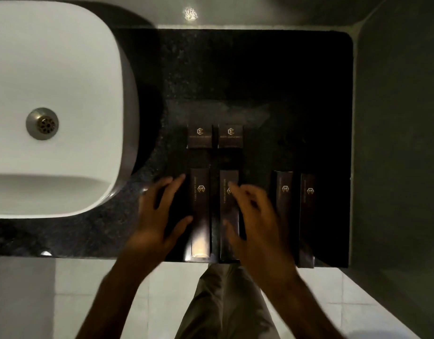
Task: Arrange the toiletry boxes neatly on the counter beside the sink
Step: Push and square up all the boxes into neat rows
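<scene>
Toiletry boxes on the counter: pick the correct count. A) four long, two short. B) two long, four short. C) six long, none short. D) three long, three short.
A: four long boxes lie at the counter's near edge, with two short boxes behind the left pair.

A white basin [57, 69] with rounded corners fills the far left of the view, sitting on top of the dark speckled stone. A round metal drain [42, 123] with small holes lies in its bottom, toward the left side. Beyond the stone's far edge runs a pale grey ledge [235, 13], where a small bright glint [191, 14] shows. A grey-green wall [397, 143] rises on the right. Nearest the viewer, pale floor tiles [39, 297] with thin grout lines spread out, and a light khaki trouser leg [223, 304] stands over them.
</scene>
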{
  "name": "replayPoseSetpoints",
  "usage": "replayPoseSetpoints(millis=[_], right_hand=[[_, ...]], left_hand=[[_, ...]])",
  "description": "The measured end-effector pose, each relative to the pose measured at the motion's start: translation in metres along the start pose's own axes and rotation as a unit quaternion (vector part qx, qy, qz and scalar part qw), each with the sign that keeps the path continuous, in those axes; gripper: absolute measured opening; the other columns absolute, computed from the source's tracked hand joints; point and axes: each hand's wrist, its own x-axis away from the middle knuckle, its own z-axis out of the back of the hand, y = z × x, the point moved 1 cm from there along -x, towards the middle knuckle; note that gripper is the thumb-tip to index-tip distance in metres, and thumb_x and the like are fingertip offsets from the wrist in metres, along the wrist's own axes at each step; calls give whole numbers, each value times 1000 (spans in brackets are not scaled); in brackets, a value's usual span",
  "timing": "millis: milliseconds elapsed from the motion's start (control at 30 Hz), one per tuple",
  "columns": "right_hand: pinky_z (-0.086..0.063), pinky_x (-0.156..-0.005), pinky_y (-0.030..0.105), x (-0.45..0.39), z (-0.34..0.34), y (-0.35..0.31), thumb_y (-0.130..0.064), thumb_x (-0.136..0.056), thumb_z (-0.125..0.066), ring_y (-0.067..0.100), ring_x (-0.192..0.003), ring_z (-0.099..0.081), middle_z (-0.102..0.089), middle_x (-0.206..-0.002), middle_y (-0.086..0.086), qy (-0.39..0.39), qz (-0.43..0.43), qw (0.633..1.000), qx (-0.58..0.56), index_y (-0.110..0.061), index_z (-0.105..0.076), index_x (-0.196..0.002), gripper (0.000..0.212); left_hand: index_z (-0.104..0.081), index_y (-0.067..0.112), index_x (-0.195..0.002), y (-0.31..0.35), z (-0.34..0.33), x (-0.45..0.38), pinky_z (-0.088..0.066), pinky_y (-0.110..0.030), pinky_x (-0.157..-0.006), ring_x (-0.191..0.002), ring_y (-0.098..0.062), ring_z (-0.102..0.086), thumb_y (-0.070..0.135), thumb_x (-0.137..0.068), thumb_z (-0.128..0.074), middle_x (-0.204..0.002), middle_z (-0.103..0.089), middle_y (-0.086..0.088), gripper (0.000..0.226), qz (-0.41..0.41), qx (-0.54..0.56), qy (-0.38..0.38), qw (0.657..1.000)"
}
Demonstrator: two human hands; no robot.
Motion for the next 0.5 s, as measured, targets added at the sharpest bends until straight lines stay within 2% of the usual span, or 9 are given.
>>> replayPoseSetpoints(millis=[67, 133, 200, 300, 500], right_hand=[[-53, -96, 26, 23, -12, 5, -30, -93, -68, 11, -141, -36, -15, -160, -9, -24, -4, 1000, 18, -39, -18, -157, 82], [-53, -99, 27, 32, -17, 9, -29, -94, -68, 12, -144, -32, -11, -162, -8, -42, -27, 998, 31, -39, -16, -157, 83], [-50, -101, 27, 33, -21, 10, -26, -92, -70, 15, -145, -31, -15, -163, -4, -48, -47, 997, 36, -36, -19, -157, 84], [-49, -100, 30, 33, -25, 11, -22, -89, -74, 19, -146, -32, -22, -163, -1, -44, -58, 997, 39, -35, -25, -156, 84], [-45, -107, 32, 35, -28, 16, -27, -92, -69, 17, -147, -29, -19, -164, -4, -40, -57, 997, 26, -37, -22, -156, 80]], left_hand=[[-29, 34, -155, -10, -8, 29, -37, -36, -113, -143, -24, -31, 50, -86, -64, -160, -26, -3, 79, -25, -40, -20, 999], [-33, 33, -155, -14, -16, 41, -42, -45, -113, -145, -29, -30, 46, -80, -74, -160, -29, -6, 87, -35, -82, -25, 996], [-33, 34, -155, -12, -21, 42, -46, -50, -108, -147, -34, -28, 38, -74, -83, -161, -29, -8, 95, -29, -102, -33, 994], [-34, 33, -154, -9, -23, 42, -48, -51, -106, -148, -37, -27, 35, -73, -85, -161, -29, -10, 96, -25, -120, -44, 992], [-39, 28, -153, -7, -26, 43, -52, -60, -103, -147, -43, -27, 28, -70, -89, -161, -30, -14, 97, -16, -124, -45, 991]])
